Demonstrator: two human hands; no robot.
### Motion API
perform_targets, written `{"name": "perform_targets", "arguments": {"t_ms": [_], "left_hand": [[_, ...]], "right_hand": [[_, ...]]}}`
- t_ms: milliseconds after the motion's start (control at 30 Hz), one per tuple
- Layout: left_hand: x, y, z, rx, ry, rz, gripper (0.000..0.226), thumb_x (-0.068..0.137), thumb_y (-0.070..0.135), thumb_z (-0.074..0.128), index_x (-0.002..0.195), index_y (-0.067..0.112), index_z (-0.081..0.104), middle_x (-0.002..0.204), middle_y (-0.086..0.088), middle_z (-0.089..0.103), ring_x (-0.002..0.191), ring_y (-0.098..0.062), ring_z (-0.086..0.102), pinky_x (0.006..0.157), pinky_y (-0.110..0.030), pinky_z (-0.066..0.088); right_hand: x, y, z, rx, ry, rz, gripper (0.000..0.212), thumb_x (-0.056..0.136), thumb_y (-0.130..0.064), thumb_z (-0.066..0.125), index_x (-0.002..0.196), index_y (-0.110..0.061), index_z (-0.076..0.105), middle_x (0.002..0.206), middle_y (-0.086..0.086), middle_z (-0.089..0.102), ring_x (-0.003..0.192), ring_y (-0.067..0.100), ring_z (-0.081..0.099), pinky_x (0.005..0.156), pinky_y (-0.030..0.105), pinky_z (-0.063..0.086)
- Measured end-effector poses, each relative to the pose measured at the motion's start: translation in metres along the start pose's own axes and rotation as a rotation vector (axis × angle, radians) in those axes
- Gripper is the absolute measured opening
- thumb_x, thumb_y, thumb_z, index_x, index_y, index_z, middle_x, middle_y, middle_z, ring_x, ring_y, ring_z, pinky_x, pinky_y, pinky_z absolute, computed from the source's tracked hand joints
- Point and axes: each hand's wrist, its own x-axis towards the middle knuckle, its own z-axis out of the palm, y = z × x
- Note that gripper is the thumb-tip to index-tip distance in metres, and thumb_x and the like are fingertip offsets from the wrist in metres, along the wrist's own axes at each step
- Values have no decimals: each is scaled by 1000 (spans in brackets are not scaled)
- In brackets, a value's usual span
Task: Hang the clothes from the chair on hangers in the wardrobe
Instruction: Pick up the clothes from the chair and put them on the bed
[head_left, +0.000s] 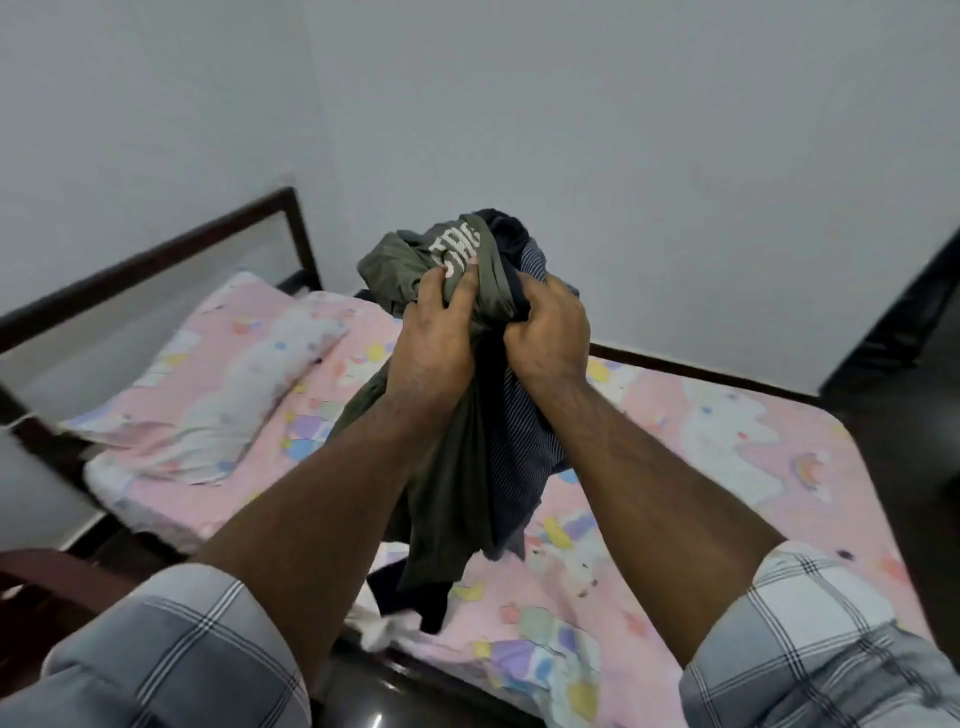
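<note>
Plain pale grey walls (649, 130) meet at a corner behind a dark wooden bed frame (171, 241). A pink cartoon-print sheet (727, 467) covers the mattress, with a matching pillow (218, 395); the floor (924, 467) is dark.

You have one view only, a wide-angle camera worn on your head, looking forward and down past your own forearms. It sits close: your checked sleeves (171, 654) fill both bottom corners, and your left hand (434, 343) and right hand (550, 332) meet near the centre of the frame, gripping a bundle of clothes (467, 415). Beyond them you look down at an angle across the bed (727, 441), with its pillow (218, 395) on the left and its dark headboard (156, 254) behind that. The upper half of the view is grey wall (623, 130). Straight edges bow toward the borders, as a wide lens makes them.
</note>
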Motion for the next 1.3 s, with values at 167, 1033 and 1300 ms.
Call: {"name": "perform_targets", "arguments": {"t_ms": [167,1033,1300], "left_hand": [[33,109,82,-106,-69,107,72,93,9,57,156,26,28,151,-16,30,115,-41,52,102,-52,46],[-51,308,367,-329,-708,320,73,98,9,49,158,29,15,158,-14,15,123,-47,47,103,-57,45],[-153,264,446,56,-1197,159,99,95,37,60,157,34,-17,167,-4,-14,150,-49,0,118,-60,19]], "right_hand": [[35,101,-90,-131,63,77,62,73,-5,51,127,-32,65,104,3,64,101,30,58,87,40,51],[-63,423,-222,-380,66,529,63,71,-5,55,130,-21,65,105,16,63,101,40,58,78,40,50],[-166,512,-179,-477,-818,858,89,91,-32,65,159,-30,9,165,15,3,148,42,18,118,48,26]]}}
